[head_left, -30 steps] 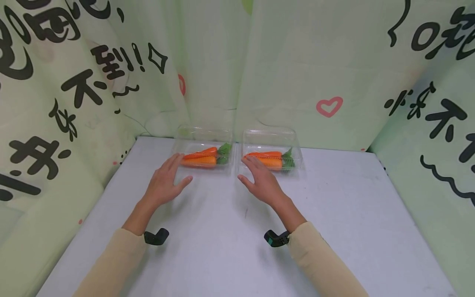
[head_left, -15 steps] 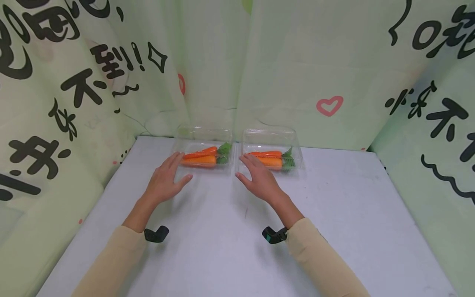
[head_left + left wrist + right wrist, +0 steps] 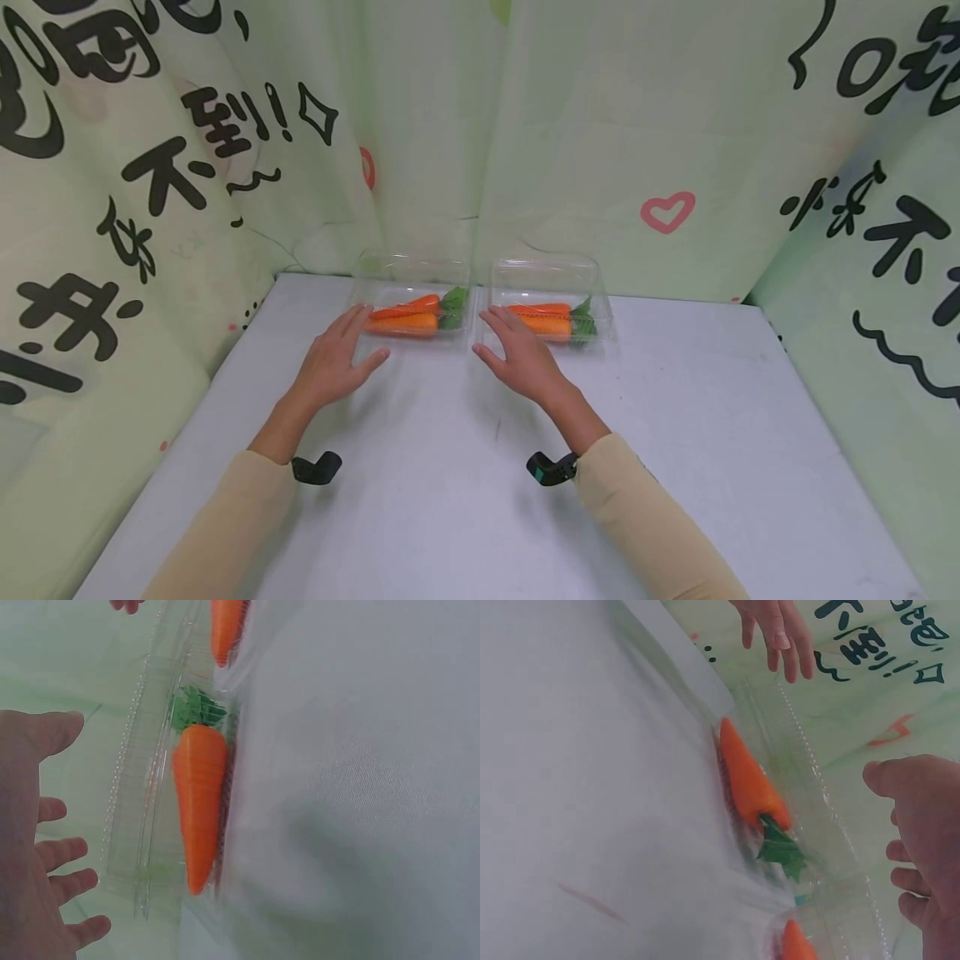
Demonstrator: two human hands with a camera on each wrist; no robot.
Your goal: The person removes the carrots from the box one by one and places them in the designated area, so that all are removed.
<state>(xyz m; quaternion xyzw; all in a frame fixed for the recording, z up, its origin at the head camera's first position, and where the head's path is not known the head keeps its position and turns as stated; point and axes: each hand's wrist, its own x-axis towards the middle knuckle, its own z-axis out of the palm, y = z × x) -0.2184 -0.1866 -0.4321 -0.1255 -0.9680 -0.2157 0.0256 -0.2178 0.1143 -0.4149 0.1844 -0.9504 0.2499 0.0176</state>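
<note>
Two clear plastic clamshell boxes with raised lids stand side by side at the table's far side. Orange carrots point(image 3: 408, 323) with green leaves lie in the left box point(image 3: 412, 271); the right box point(image 3: 546, 273) likewise holds carrots point(image 3: 547, 323). My left hand point(image 3: 330, 367) hovers near the left box's front left corner, fingers extended and thumb apart. By the right box's front left corner is my right hand point(image 3: 525, 362), also with fingers extended. Both hands hold nothing. The left wrist view shows a gap between the left hand point(image 3: 45, 847) and the nearer carrot point(image 3: 199, 802).
A white tabletop point(image 3: 442, 500) lies under both arms. Pale green curtains point(image 3: 570, 167) with dark lettering and pink hearts hang at the back and sides, close behind the boxes. Black wrist devices point(image 3: 317, 468) stick out from the beige sleeves point(image 3: 232, 517).
My right hand has drifted slightly left and away from me. The left hand stays almost still, and neither box nor its carrots have visibly moved.
</note>
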